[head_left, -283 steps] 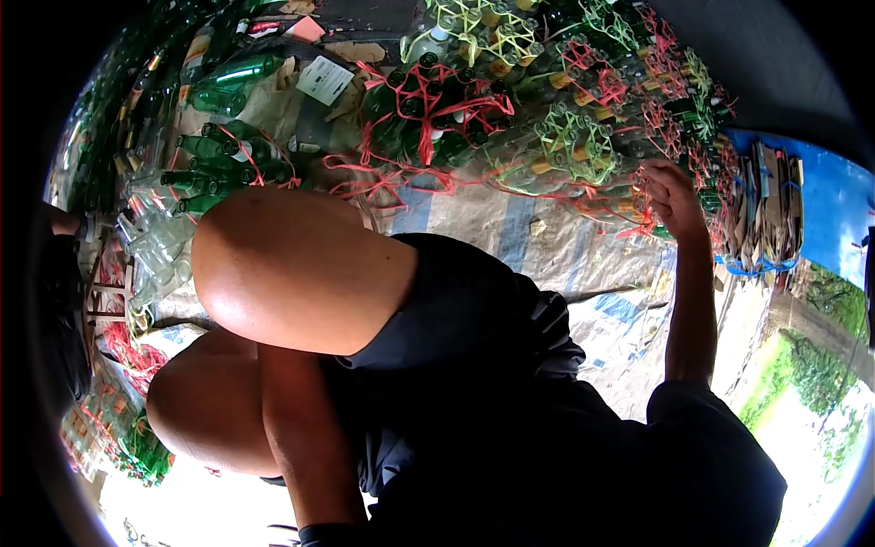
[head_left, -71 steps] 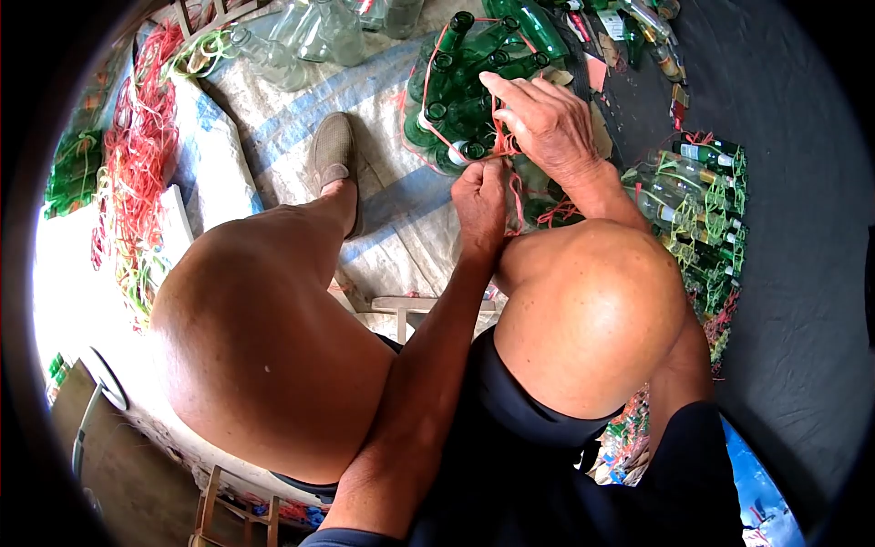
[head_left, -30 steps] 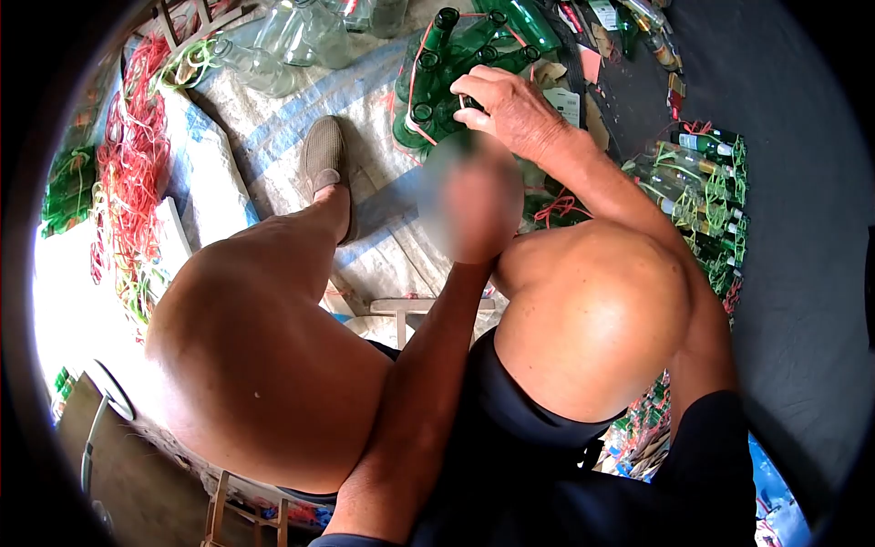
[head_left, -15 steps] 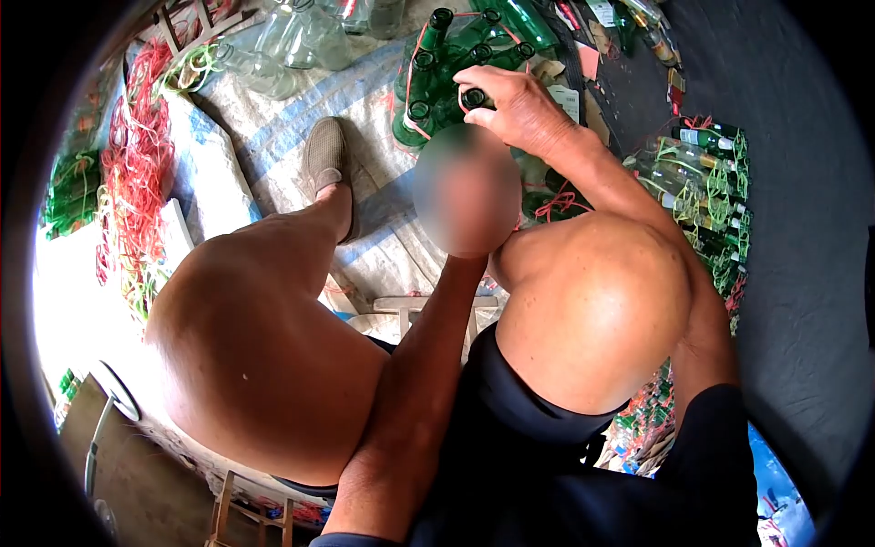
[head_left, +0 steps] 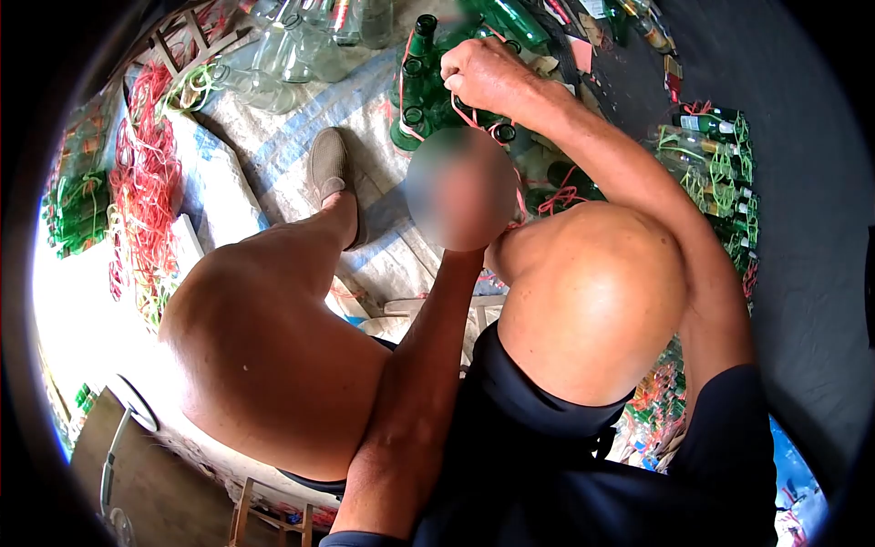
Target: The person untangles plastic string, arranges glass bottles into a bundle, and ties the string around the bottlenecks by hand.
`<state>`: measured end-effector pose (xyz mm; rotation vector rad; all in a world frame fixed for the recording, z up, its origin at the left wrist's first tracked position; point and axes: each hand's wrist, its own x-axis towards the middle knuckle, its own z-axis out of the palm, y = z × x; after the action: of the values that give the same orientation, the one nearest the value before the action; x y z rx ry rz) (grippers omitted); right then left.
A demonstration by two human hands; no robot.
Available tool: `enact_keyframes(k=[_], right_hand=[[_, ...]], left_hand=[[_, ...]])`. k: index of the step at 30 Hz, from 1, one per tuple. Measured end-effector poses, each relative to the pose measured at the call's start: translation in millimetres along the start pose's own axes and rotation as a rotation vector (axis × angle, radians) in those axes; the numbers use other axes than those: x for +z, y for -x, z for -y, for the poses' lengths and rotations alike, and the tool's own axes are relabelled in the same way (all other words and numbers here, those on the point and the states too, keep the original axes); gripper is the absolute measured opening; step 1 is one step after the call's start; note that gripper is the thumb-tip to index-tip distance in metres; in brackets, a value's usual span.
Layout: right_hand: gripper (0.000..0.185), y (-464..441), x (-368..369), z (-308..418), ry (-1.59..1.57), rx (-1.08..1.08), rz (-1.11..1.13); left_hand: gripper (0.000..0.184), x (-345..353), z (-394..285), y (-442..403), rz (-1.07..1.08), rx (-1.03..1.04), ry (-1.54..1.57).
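Green glass bottles (head_left: 411,84) stand in a bundle at the top middle, with red string (head_left: 406,114) around and between their necks. Over them my right hand (head_left: 483,80) is closed, its fingers pinched on a strand of the red string that runs down beside a bottle neck. My left hand (head_left: 462,191) is at the near side of the bundle, covered by a round blur. Its fingers and anything in them are hidden. Strands of red string show just right of the blur.
Clear bottles (head_left: 305,56) stand at the upper left, near a wooden frame (head_left: 182,50). Loose red string (head_left: 146,173) hangs at the left. More tied bottles (head_left: 720,173) lie along the dark sheet (head_left: 802,264) at the right. My shod foot (head_left: 330,164) rests on the striped sheet.
Since half a second ago, my right hand has moved up and slightly left, off the nearest bottle neck, and its fingers have closed. My left hand stays near the bundle's near side.
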<state>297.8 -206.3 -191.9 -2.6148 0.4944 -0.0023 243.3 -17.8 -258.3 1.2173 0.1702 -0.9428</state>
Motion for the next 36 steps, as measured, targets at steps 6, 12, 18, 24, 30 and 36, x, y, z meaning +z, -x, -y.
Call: enact_keyframes(k=[6, 12, 18, 24, 30, 36], right_hand=[[0.018, -6.3, -15.4, 0.4, -0.008, 0.037, -0.028], [0.030, 43.2, -19.1, 11.2, -0.093, -0.121, 0.011], [0.055, 93.3, -15.2, 8.7, 0.011, -0.262, -0.033], [0.054, 96.0, -10.2, 5.3, -0.132, -0.215, -0.011], [0.052, 97.9, -9.8, 0.5, -0.148, -0.216, -0.025], [0.053, 97.5, 4.1, -12.6, -0.187, -0.251, -0.076]], left_hand=[[0.024, -4.6, 18.6, -6.4, 0.104, 0.684, -1.054], [0.026, -5.4, 0.7, 4.9, 0.034, 0.919, -1.181], [0.020, 7.1, -18.1, 21.5, -0.134, 1.150, -1.253], [0.024, -2.9, -24.6, 24.8, 0.013, 0.189, -0.311], [0.026, 1.3, -44.4, 31.9, -0.004, 0.415, -0.842], [0.026, -9.2, -55.1, 17.8, 0.066, 0.573, -1.293]])
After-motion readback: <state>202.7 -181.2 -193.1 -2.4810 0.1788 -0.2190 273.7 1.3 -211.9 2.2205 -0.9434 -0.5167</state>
